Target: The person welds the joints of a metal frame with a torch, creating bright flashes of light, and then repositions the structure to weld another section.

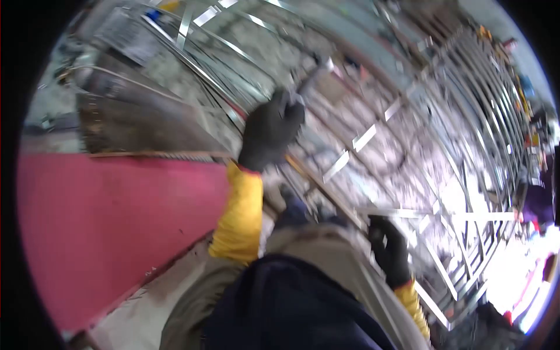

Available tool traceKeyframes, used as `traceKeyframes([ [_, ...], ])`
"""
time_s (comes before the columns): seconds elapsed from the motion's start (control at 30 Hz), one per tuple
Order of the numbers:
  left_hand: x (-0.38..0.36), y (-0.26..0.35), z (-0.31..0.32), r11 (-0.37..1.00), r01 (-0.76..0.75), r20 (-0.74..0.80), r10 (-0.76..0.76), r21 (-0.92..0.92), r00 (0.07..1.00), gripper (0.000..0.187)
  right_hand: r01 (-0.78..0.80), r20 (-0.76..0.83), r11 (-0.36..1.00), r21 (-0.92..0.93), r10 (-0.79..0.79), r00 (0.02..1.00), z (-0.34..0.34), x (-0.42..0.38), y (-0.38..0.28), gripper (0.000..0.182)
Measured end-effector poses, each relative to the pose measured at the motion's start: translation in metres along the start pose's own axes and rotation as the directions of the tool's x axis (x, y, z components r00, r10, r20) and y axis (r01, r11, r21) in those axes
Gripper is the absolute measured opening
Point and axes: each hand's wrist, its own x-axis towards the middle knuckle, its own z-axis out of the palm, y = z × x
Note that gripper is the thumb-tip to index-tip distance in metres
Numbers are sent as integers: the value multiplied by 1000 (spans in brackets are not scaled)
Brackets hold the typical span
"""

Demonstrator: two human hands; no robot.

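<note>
My left hand (271,131), in a dark glove with a yellow cuff, is closed around a grey tool (312,79). The tool points up and to the right and ends in a pale tip; blur hides its exact kind. Beneath it lies a framework of thin metal bars (364,139) on the ground. My right hand (389,249), gloved the same way, hangs low beside my leg. Its fingers are loosely bent, with a gap between thumb and fingers and nothing visible in them. Close above it is the end of a shiny flat bar (402,213).
A red sheet (116,227) fills the lower left. Above it sit a brown metal piece (146,125) and a grey cylinder (108,84). Long silver tubes (192,64) lie at the upper left. A barred metal frame (478,99) stands at the right. A person in purple (538,201) is at the far right.
</note>
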Motion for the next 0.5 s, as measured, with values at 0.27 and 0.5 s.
traceKeyframes([
  [0.27,4,-2,-1,994,-29,41,34,-106,999,25,-215,-280,946,-243,144,949,16,3,-20,23],
  [0.5,3,1,-6,988,-83,85,95,-133,992,28,-247,-366,927,-282,134,921,21,4,-23,20],
])
